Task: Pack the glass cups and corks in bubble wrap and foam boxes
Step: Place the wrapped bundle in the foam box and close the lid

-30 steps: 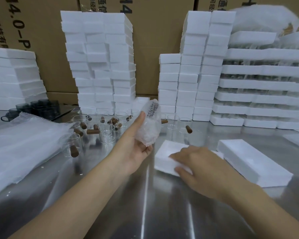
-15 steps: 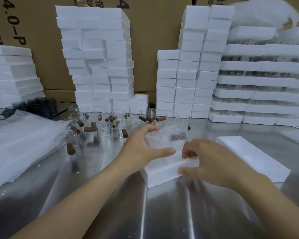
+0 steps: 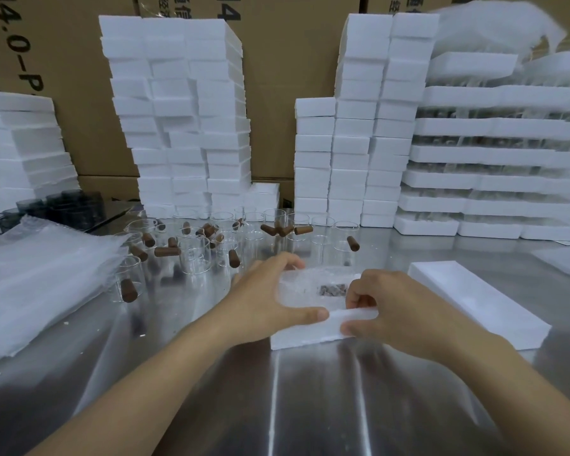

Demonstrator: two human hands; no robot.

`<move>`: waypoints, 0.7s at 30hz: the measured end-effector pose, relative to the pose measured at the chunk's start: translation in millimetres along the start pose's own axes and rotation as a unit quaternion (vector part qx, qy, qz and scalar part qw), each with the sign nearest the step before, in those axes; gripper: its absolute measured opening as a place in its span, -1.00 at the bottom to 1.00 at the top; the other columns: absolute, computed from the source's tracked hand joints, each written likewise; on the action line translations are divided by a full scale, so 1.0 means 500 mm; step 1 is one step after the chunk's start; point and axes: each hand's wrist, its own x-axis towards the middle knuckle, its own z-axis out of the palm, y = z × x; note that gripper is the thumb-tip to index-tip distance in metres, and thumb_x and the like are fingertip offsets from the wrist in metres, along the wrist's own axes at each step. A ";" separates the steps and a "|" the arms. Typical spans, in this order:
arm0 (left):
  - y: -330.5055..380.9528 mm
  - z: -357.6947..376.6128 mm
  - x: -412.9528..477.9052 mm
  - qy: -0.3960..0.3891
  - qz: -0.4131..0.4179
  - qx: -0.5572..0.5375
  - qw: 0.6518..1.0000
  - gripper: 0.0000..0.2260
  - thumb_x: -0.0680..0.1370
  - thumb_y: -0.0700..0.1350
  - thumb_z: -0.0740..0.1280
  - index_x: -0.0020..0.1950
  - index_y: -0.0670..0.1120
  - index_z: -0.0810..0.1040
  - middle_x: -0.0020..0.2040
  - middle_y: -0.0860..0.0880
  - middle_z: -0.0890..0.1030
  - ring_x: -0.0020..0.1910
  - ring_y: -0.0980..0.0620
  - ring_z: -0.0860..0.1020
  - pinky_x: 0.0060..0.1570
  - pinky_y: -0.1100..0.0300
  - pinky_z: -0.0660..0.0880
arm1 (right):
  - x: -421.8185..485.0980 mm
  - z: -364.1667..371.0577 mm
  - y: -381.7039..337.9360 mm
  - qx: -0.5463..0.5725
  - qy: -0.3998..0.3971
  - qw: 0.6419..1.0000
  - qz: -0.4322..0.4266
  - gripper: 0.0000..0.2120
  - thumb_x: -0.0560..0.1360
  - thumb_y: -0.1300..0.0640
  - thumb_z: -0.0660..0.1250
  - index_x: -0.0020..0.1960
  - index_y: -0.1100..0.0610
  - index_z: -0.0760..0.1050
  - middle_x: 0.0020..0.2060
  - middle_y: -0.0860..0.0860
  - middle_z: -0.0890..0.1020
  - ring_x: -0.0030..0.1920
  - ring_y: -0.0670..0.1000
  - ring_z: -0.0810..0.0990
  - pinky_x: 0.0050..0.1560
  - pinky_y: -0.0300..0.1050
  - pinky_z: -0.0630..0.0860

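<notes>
Bubble-wrapped bundle (image 3: 305, 291) lies flat in the open foam box (image 3: 303, 337) on the steel table (image 3: 277, 406), its long axis running left to right, with a dark patch showing through the wrap towards the right end. The left hand (image 3: 264, 301) clasps the bundle's left end, fingers over the far side and thumb along the near side. The right hand (image 3: 399, 307) pinches the box's near wall with curled fingers. A foam lid (image 3: 474, 297) sits just right. Behind stand glass cups (image 3: 195, 255), several holding brown corks (image 3: 303, 230).

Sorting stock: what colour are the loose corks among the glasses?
The corks are brown; head view shows them best.
</notes>
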 end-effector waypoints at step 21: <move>-0.013 0.010 0.009 0.070 0.015 -0.170 0.983 -0.42 0.60 0.48 -0.03 0.48 0.31 0.47 0.34 0.40 0.53 0.28 0.55 0.43 0.36 0.31 0.31 | 0.012 -0.046 0.123 0.072 0.178 0.968 0.162 -0.86 0.54 -0.07 0.47 0.05 -0.08 0.59 -0.02 -0.09 0.65 -0.07 -0.05 0.60 -0.11 -0.12 0.44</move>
